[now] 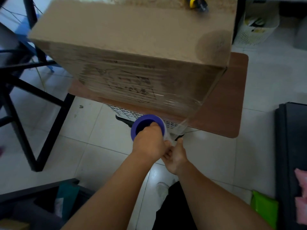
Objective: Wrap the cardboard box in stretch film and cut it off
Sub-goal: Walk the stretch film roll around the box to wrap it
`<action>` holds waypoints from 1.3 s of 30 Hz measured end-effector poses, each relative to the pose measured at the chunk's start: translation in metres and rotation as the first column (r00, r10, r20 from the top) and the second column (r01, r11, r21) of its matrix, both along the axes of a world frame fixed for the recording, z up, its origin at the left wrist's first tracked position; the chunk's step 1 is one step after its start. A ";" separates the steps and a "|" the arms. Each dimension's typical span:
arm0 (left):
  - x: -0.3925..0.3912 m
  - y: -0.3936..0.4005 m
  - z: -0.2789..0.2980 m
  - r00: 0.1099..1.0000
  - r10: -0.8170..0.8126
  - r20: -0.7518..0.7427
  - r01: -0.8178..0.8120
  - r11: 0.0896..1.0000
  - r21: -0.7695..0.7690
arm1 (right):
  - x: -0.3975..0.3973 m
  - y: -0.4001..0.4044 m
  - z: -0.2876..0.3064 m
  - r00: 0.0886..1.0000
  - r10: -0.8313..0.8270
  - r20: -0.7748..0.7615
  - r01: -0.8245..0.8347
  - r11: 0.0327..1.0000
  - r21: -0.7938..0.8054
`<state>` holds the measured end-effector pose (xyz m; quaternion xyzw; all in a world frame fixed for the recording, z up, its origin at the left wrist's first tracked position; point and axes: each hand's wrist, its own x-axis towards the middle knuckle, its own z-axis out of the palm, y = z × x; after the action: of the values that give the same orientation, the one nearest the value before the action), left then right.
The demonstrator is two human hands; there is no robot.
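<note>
- Cardboard box (132,35) sits on a brown board (232,100) with rounded corners; we see the board's right and near-right edges jutting past the box, pale floor tiles (103,146) open in front of it and black frame legs (21,100) close on the left.
- Our left hand (147,143) grips the stretch film roll (146,126) below the box's near face, fingers hooked into its purple core.
- Our right hand (176,155) holds the roll's lower end, fingers curled under; exactly how they clasp it is hidden behind the left hand.
- Film (187,117) runs taut from the roll up to the box's near right corner, and glossy wrinkled layers blur the print on the front.
- A yellow-and-black tool (197,4) on the box top is cut off by the frame; a white slatted basket (127,113) peeks out beneath the board.
</note>
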<state>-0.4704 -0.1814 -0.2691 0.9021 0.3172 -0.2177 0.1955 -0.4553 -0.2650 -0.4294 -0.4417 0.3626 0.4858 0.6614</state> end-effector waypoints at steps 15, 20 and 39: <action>-0.015 0.038 0.002 0.997 -0.072 -0.012 0.071 0.997 -0.029 | -0.014 0.028 0.025 0.990 -0.112 -0.088 0.107 0.992 -0.061; -0.014 0.047 0.003 0.973 -0.230 -0.033 0.226 0.970 -0.090 | -0.026 0.040 0.024 0.960 -0.266 -0.088 0.253 0.958 -0.131; 0.003 0.067 0.008 0.888 -0.459 -0.034 0.441 0.870 -0.222 | -0.040 0.054 0.023 0.794 -0.605 -0.056 0.594 0.793 -0.139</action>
<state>-0.4674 -0.1147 -0.2613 0.9154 0.0819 -0.3277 0.2190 -0.4950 -0.2106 -0.4065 -0.3166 0.5428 0.2506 0.7364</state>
